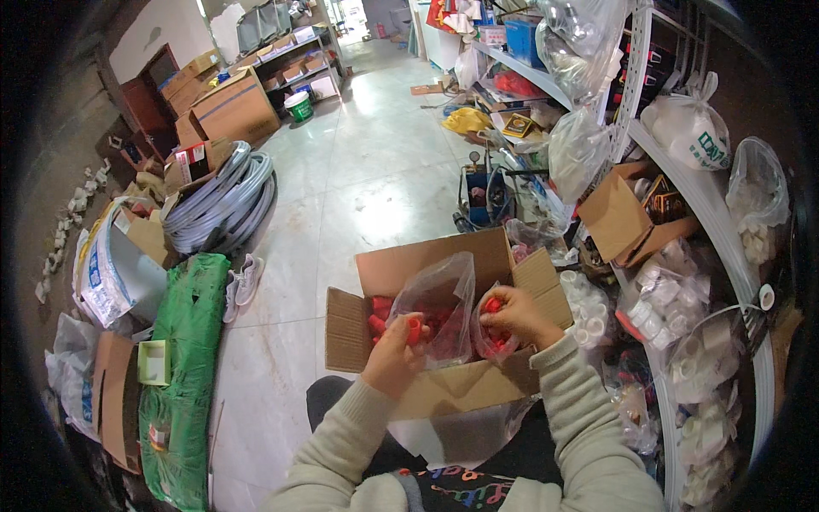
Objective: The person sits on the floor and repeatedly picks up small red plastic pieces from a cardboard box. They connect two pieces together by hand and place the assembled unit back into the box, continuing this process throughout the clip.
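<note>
Nearest to us are our pale sleeves, reaching over an open cardboard box that stands in front of our lap. In our left hand, the fingers are clamped on a red pipe piece, held upright above the box's left half. Our right hand has its fingertips together on a second red piece; we cannot tell whether they also pinch the plastic. Between our hands a clear bag rises from the box, and more red pieces lie inside at the left. Farther off, to our left, we see a long green bundle, white shoes beside it and a coil of grey hose. Beyond the box stands a small pump, and farthest, a green-and-white bucket beside large cartons.
</note>
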The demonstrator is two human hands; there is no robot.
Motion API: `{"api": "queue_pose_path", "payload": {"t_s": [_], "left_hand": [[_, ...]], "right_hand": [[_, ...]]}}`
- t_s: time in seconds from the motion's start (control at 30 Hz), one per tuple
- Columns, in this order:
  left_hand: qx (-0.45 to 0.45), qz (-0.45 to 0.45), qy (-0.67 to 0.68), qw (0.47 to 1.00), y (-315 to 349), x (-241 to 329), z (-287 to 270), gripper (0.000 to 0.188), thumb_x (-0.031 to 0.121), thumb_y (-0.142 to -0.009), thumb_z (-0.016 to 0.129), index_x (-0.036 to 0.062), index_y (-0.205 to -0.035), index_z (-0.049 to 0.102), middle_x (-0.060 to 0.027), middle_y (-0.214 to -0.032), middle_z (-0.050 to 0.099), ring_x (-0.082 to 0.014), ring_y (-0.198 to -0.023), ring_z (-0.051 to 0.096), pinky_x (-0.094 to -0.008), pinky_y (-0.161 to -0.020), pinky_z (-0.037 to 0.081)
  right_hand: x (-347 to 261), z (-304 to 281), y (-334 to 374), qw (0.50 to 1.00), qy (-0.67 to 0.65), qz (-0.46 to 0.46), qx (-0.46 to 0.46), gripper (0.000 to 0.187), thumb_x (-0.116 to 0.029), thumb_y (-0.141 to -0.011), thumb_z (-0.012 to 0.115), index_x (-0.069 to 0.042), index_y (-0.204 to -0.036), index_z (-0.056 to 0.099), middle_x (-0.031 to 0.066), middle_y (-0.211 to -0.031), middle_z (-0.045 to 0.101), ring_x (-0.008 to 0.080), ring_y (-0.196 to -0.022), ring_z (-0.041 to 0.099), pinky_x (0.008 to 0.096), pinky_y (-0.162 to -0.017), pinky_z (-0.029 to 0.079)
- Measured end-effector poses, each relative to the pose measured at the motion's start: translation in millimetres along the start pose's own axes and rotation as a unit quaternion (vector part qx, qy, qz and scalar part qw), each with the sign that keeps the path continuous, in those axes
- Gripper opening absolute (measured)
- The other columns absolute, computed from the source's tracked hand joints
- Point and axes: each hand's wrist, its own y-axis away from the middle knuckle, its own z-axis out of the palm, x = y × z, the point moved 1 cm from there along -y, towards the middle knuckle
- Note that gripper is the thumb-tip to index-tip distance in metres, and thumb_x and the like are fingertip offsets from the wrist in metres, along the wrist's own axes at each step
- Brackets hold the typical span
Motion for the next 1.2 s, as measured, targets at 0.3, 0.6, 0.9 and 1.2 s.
{"api": "queue_pose_path", "payload": {"t_s": [0.3,0.6,0.9,1.2], "left_hand": [[-0.049,-0.020,0.083,0.995,-62,8,16,0.026,0.020,-0.091,0.040,0.0044,-0.110,0.046,-0.0063,-0.092,0.055,-0.0140,-0.072,0.054,-0.0212,-0.057,0.049],[-0.048,-0.005,-0.011,0.999,-71,3,0,0.022,0.015,-0.087,0.053,0.0077,-0.108,0.052,-0.0021,-0.092,0.059,-0.0085,-0.072,0.054,-0.0215,-0.059,0.048],[-0.065,-0.035,-0.005,0.997,-71,2,-5,0.023,0.018,-0.089,0.049,0.0078,-0.110,0.050,-0.0008,-0.092,0.057,-0.0077,-0.072,0.053,-0.0218,-0.060,0.047],[-0.070,-0.017,-0.050,0.996,-72,2,-6,0.022,0.022,-0.090,0.048,0.0079,-0.107,0.052,0.0002,-0.087,0.056,-0.0063,-0.068,0.051,-0.0211,-0.060,0.046]], "right_hand": [[-20,14,-4,0.896,-0.442,-0.024,-0.040,0.024,-0.004,-0.081,0.056,-0.006,-0.105,0.050,0.0092,-0.093,0.059,0.0186,-0.081,0.061,0.0276,-0.066,0.054],[-19,23,-16,0.914,-0.399,-0.029,-0.061,0.023,-0.013,-0.087,0.052,-0.006,-0.109,0.047,0.0106,-0.096,0.059,0.0120,-0.071,0.058,0.0203,-0.055,0.050],[-26,42,-24,0.945,-0.317,-0.022,-0.077,0.020,-0.010,-0.085,0.055,-0.002,-0.103,0.056,0.0045,-0.088,0.060,0.0089,-0.073,0.056,0.0200,-0.065,0.047],[-32,46,-21,0.986,-0.134,-0.102,-0.005,0.017,-0.008,-0.082,0.059,-0.001,-0.097,0.060,0.0027,-0.086,0.060,0.0097,-0.078,0.056,0.0215,-0.071,0.045]]}}
